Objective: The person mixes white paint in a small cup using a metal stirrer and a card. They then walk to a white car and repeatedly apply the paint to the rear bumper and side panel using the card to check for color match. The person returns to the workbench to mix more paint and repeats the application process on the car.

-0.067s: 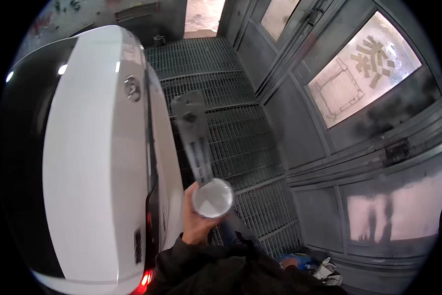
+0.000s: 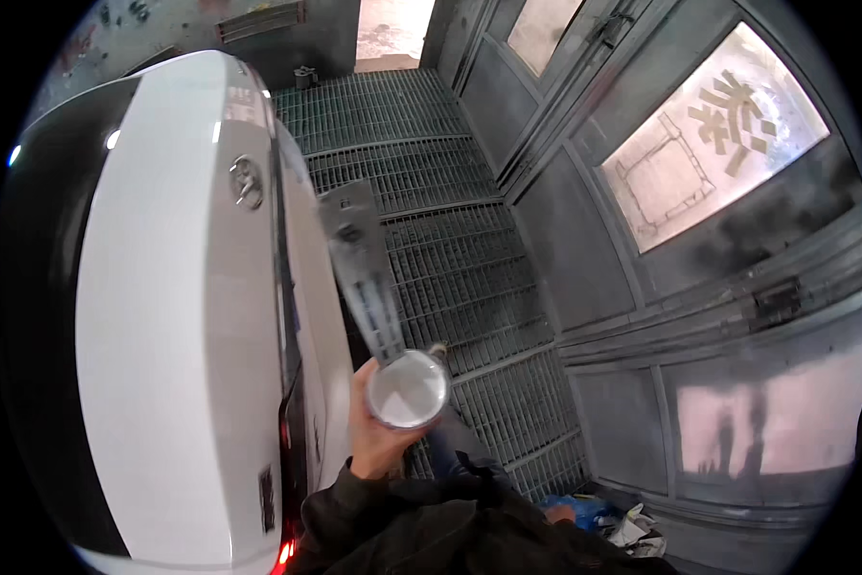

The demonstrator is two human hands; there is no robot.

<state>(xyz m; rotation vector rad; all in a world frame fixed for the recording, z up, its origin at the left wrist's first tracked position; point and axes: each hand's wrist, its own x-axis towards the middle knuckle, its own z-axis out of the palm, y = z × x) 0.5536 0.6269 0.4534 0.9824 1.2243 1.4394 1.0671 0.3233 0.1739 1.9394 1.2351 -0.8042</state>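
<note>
My left hand (image 2: 378, 436) is wrapped round a cup (image 2: 409, 388) with white, paint-like contents, seen from above. From the cup's far side a long flat grey bar with slots (image 2: 362, 264) stretches away; it is blurred, and I cannot tell whether the same hand grips it. A small pale piece (image 2: 437, 351) shows beyond the cup's rim. My right hand (image 2: 560, 515) appears only in part low on the right, past my dark sleeve, beside a blue plastic bundle (image 2: 584, 508). Its fingers are hidden.
A white car (image 2: 153, 316) with a lit red tail light (image 2: 285, 554) stands close on my left. Metal floor grating (image 2: 459, 278) runs ahead to a bright doorway (image 2: 392, 34). Grey panelled doors with windows (image 2: 718, 139) line the right. Crumpled paper (image 2: 634, 527) lies low right.
The cup and my left hand have shifted slightly left in the picture. The grey bar's far end has swung further left. The car also sits a little further left.
</note>
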